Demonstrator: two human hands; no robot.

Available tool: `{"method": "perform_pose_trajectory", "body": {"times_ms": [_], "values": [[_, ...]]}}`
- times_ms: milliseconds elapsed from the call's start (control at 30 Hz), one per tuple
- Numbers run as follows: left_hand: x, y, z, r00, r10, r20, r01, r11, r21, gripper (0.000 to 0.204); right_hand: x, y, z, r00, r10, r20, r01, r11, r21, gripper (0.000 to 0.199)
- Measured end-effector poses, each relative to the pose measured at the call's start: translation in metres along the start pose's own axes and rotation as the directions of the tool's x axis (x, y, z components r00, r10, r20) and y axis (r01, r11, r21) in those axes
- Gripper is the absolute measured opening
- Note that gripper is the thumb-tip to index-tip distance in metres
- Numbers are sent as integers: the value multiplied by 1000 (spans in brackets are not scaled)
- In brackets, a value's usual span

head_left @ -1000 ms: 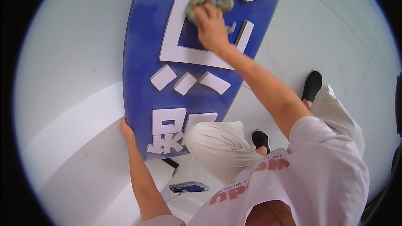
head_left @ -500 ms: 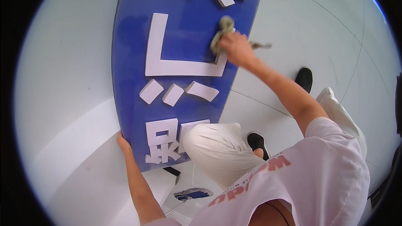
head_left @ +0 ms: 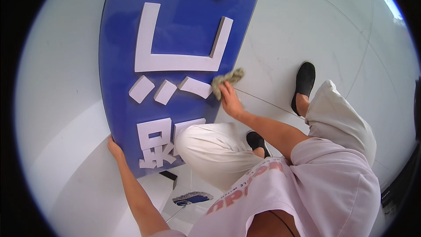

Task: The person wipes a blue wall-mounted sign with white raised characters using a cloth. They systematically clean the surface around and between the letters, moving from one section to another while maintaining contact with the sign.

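The fingers of the right hand [head_left: 229,98] are pressed together on a crumpled greenish cloth [head_left: 226,79], pinching it against the face of a blue sign panel [head_left: 184,35] near the panel's right edge, just beside a short white raised stroke [head_left: 195,87]. The left hand [head_left: 115,149] grips the panel's lower left edge, fingers curled around it. The panel carries large white raised characters and leans tilted on the pale floor [head_left: 307,26]. Below it, a blue mop head [head_left: 192,199] lies on the floor. Two black shoes [head_left: 304,81] rest on the floor at right.
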State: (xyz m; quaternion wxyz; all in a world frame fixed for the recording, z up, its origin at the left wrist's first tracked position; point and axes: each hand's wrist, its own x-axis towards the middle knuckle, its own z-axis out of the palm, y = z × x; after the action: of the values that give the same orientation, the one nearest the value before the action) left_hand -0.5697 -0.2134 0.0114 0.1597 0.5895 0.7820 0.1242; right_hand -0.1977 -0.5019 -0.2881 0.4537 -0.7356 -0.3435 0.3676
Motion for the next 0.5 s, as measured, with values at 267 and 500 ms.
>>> {"method": "perform_pose_trajectory", "body": {"times_ms": [267,500], "values": [[0,-3,3,1000,26,-16,-26,1000,18,52,128,22,-83,865,233,-445,-17,898,439,35],[-1,4,5,999,3,-44,-4,1000,-28,52,147,34,-58,872,-105,-478,61,992,-107,55]]}}
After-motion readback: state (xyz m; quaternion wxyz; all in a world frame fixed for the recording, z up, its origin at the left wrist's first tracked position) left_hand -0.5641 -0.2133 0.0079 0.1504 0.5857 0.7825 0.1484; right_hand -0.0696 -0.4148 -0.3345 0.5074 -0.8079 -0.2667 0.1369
